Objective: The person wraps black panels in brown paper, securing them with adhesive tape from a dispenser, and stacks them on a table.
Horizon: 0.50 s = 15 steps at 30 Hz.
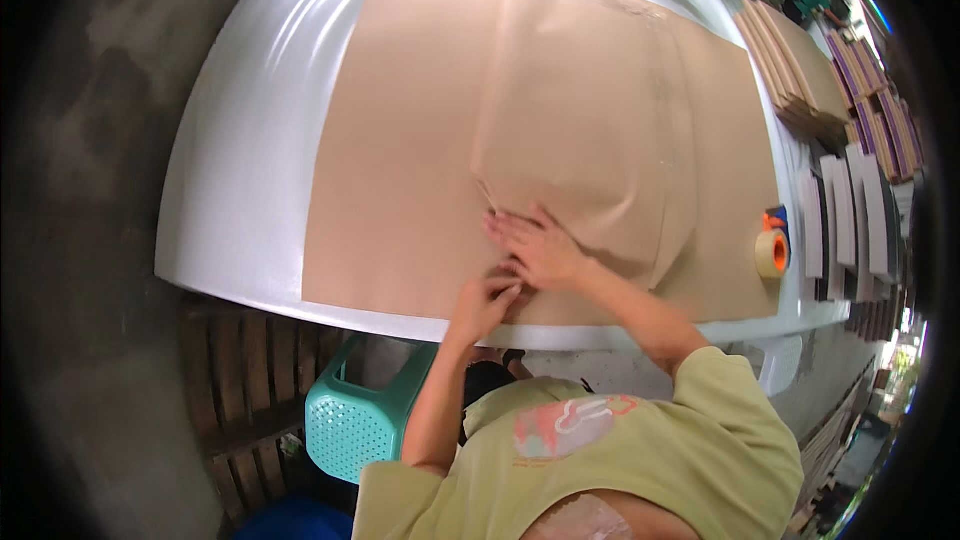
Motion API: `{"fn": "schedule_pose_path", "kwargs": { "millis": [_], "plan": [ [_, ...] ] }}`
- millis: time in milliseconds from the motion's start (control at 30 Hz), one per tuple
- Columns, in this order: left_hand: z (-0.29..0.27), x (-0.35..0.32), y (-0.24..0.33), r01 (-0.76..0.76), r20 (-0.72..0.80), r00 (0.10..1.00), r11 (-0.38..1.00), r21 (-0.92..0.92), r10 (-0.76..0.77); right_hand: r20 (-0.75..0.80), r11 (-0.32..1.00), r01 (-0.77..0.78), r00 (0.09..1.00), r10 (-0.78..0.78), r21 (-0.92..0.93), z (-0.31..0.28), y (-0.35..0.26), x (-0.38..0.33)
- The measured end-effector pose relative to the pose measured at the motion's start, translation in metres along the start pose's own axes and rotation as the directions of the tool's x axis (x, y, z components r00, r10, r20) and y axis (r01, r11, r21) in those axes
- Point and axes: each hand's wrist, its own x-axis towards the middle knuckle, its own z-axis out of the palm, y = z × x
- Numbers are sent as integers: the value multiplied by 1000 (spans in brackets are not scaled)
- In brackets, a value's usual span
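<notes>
A large sheet of brown paper lies spread over the table, and a broad, raised flat shape shows beneath a folded-over layer of brown paper. My right hand lies flat on the near left corner of this folded layer, its fingers stretched out beside a crease. Just below it, my left hand has its fingers curled together near the paper's near edge. Whatever the left fingertips may pinch is hidden beneath the right hand. Clear tape strips run along the far and right parts of the fold.
A tape dispenser with a roll of tape sits at the table's right edge. The table has a shiny whitish cover. A green plastic stool stands at the near left, beside wooden pallets. Stacked boards stand at the right.
</notes>
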Motion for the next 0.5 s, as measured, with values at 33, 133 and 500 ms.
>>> {"fn": "schedule_pose_path", "kwargs": {
  "millis": [33,133,500],
  "plan": [
    [-13,-13,-2,23,-12,1000,975,-219,-27,66,971,-51,997,37,233,-3,-19,-17],
    [-67,4,-2,166,-382,922,957,237,-65,521,552,-293,793,-316,781,-42,-49,-66],
    [32,229,116,-482,131,708,340,808,694,-204,857,-503,832,515,110,-58,161,-4]
  ]
}}
